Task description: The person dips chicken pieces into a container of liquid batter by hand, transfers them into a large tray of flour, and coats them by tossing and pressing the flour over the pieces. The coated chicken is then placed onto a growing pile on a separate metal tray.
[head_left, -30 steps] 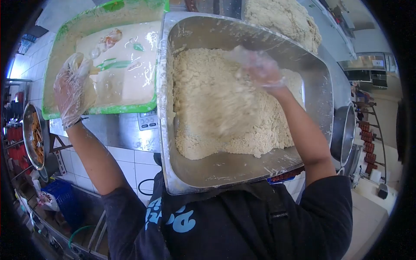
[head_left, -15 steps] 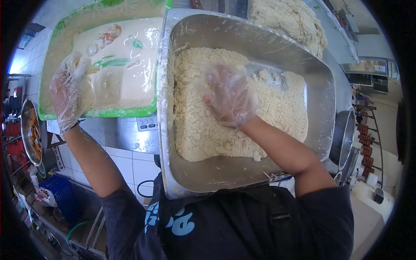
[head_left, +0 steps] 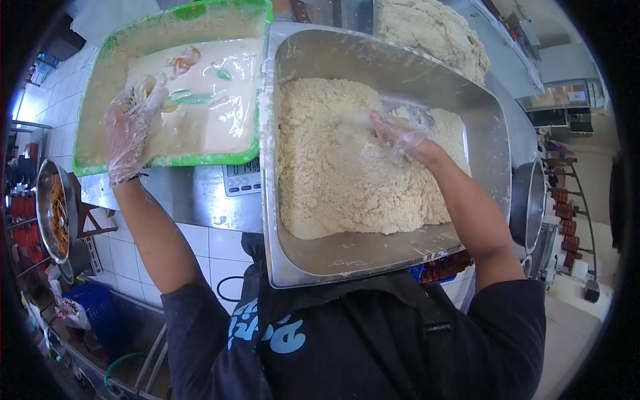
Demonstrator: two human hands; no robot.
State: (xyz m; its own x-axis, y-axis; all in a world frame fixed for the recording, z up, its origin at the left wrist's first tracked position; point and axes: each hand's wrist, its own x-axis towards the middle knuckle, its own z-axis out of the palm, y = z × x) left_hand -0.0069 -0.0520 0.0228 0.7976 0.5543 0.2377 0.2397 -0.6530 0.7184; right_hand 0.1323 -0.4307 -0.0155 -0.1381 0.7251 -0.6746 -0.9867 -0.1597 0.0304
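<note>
My left hand [head_left: 132, 130], in a clear plastic glove coated with batter, is over the left side of a green-rimmed tub [head_left: 207, 160]. Its fingers are curled in; what they hold, if anything, I cannot make out. Pale liquid batter [head_left: 230, 130] fills the tub, with green pieces [head_left: 190, 97] and an orange-white lump [head_left: 185, 60] partly sunk in it. My right hand [head_left: 399, 137], also gloved, is in the large metal pan [head_left: 387, 257] at the surface of the crumbly flour [head_left: 333, 180]. Motion and flour blur its fingers.
A digital scale [head_left: 241, 179] sits between tub and pan, partly hidden. Behind the pan lies a mound of pale dough-like mass [head_left: 433, 37]. A metal bowl [head_left: 528, 207] stands at the right. At far left is a bowl of orange-brown food [head_left: 57, 213].
My right hand has shifted right and turned from palm-down on the flour. My left hand remains over the tub, with its fingers further in. The view has shifted slightly.
</note>
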